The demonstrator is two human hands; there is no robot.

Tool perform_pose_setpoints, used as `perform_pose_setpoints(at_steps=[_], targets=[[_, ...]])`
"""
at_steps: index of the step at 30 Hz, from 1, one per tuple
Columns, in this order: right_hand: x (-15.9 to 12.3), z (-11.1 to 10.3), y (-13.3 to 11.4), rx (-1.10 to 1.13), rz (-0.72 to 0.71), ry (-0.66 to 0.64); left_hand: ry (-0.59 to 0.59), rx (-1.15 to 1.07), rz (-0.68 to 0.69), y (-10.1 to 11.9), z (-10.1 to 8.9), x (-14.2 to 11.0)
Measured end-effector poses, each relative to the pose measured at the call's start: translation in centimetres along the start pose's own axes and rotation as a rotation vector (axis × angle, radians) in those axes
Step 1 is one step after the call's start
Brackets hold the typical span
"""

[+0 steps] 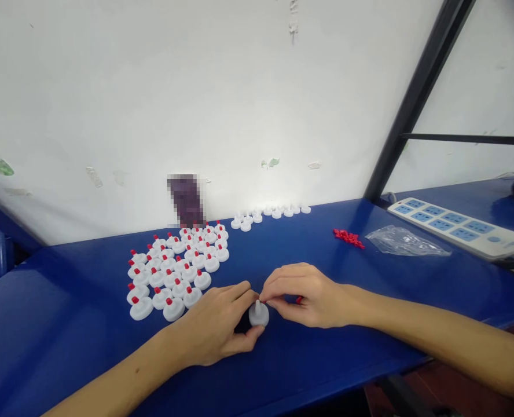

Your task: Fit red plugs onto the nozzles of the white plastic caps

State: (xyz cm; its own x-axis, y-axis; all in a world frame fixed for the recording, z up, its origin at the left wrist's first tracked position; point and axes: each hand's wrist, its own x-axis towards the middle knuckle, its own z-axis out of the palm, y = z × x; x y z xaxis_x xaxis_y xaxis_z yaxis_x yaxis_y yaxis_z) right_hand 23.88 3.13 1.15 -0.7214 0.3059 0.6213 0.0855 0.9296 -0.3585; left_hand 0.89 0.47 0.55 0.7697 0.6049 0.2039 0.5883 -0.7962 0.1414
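A white plastic nozzle cap (259, 314) with a pointed spout stands between my hands near the table's front. My left hand (217, 324) grips its round base, thumb in front and fingers behind. At the spout's tip, my right hand (307, 295) is closed in a pinch; what lies between those fingertips is too small to make out. A small red tip (299, 300) shows under the curled fingers of that hand; whether it is held or on the table I cannot tell. Left of my hands stand several white nozzle caps with red tips (169, 279).
Several white caps without red tips (276, 213) stand along the wall. A pile of loose red tips (348, 238) lies to the right, beside a clear plastic bag (404, 241) and a power strip (456, 226). A dark metal post (407, 104) rises at the back right of the blue table (87, 347).
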Motion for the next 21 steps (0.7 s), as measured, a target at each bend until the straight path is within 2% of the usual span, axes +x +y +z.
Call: perform_pose_setpoints(at_steps=[5,12,17,21], targets=[[0.1,0.0,-0.1,-0.03,0.013,-0.059,0.033,0.154,0.067,0.4,0.2,-0.1],[-0.1,-0.1,-0.1,-0.003,0.029,-0.089,0.031,0.218,0.12,0.7,0.6,-0.2],[0.0,0.0,-0.2,0.014,0.014,-0.082,-0.062,0.25,0.073,1.1,0.1,0.0],[0.2,-0.4,-0.5,-0.02,0.033,-0.15,-0.136,0.175,0.028,1.1,-0.4,0.0]])
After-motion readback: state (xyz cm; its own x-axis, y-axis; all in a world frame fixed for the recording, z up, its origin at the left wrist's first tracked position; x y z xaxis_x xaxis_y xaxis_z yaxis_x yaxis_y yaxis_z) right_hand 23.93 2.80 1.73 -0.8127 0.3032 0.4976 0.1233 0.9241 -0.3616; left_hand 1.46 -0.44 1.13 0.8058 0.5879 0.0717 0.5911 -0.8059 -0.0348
